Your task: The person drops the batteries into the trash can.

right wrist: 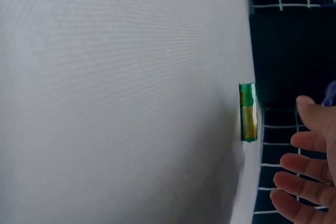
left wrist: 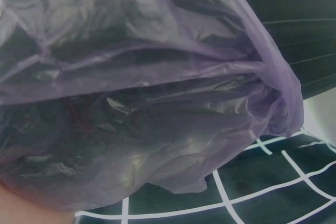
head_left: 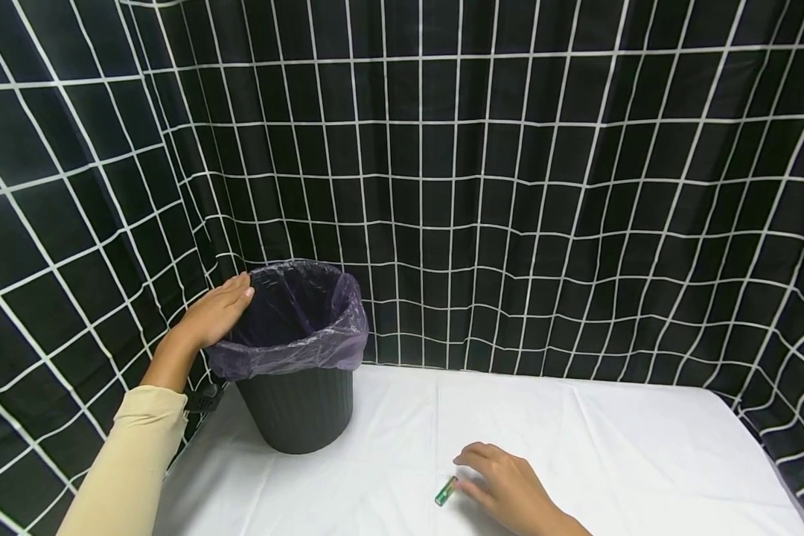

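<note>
A dark ribbed trash bin (head_left: 301, 409) stands at the left of the table, lined with a translucent purple plastic bag (head_left: 321, 350) folded over its rim. My left hand (head_left: 216, 309) rests on the bin's left rim with its fingers extended. The bag's folds (left wrist: 157, 82) fill most of the left wrist view. A green and gold cylindrical battery (head_left: 446, 491) lies on the white tablecloth near the front. Just right of it is my right hand (head_left: 505, 487), fingers spread and loosely bent. In the right wrist view there is a gap between the hand and the battery (right wrist: 248, 113).
A white cloth (head_left: 616, 454) covers the table. Black curtains (head_left: 509, 186) with a white grid hang behind it and at both sides. A black strap (head_left: 203, 399) is on the left wrist, beside the bin.
</note>
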Tool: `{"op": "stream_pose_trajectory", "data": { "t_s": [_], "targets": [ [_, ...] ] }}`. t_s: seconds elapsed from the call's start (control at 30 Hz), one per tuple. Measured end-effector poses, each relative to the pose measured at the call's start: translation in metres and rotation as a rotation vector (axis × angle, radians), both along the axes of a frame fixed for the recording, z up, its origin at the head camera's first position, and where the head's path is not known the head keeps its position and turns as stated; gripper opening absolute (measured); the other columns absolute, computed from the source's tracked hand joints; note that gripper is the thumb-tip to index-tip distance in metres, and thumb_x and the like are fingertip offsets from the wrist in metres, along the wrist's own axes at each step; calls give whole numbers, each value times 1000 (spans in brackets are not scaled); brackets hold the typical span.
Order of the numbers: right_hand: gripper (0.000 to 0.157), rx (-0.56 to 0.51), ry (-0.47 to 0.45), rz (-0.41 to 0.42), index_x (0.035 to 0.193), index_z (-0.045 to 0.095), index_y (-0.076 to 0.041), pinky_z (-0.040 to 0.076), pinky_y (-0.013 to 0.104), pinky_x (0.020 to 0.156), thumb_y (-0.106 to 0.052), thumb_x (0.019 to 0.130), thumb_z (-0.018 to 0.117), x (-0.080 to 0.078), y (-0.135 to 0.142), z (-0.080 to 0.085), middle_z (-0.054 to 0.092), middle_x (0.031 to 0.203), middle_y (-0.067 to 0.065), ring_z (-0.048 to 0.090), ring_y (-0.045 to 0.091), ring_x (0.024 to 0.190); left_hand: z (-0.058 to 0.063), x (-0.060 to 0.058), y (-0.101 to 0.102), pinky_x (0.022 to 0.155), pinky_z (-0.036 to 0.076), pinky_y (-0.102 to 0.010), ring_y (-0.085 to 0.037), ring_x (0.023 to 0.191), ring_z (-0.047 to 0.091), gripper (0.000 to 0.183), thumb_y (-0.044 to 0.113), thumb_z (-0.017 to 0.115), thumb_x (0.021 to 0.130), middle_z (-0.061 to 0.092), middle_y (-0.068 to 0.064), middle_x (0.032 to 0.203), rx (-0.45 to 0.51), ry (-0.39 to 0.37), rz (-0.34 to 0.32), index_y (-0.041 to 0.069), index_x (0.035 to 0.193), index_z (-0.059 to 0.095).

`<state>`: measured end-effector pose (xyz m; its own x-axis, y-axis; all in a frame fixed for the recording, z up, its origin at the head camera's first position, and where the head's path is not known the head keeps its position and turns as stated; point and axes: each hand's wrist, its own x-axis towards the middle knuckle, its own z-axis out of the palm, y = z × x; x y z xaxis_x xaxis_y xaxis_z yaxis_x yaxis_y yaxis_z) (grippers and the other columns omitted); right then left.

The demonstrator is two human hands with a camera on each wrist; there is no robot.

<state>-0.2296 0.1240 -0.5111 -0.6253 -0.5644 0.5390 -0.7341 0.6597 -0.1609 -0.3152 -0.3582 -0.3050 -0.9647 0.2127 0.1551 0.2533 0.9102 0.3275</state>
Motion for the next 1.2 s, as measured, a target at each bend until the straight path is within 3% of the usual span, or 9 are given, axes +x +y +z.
{"op": "stream_pose_trajectory", "data": {
  "t_s": [0.4,0.73,1.0,1.2],
  "targets": [
    [34,50,-77,18,107,77,-12,61,38,74,-40,87,78,-4,4,-12,72,108,3,72,21,95,-1,-2,-1,124,10,-56,-45,153,10,66,39,16,113,13,-29,164,2,0,7,-10,157,15],
    [34,113,-165,77,114,76,-16,59,33,70,-33,85,81,-5,2,-19,66,112,-5,67,9,89,-1,0,0,123,12,-56,-46,152,12,65,37,18,113,15,-29,164,-2,10,10,-11,156,17],
    [20,133,-233,62,100,78,-17,60,33,73,-21,82,83,-2,-1,-14,67,113,-2,68,10,89,0,0,0,123,13,-56,-46,152,13,64,36,19,113,16,-30,163,-6,11,-6,-12,155,18],
    [17,167,-265,33,94,77,-20,60,37,78,-28,80,84,-1,-2,-12,69,114,-2,70,16,96,0,0,-1,123,13,-57,-46,152,13,65,37,18,113,16,-30,163,-7,12,-4,-13,155,18]
  ]
}}
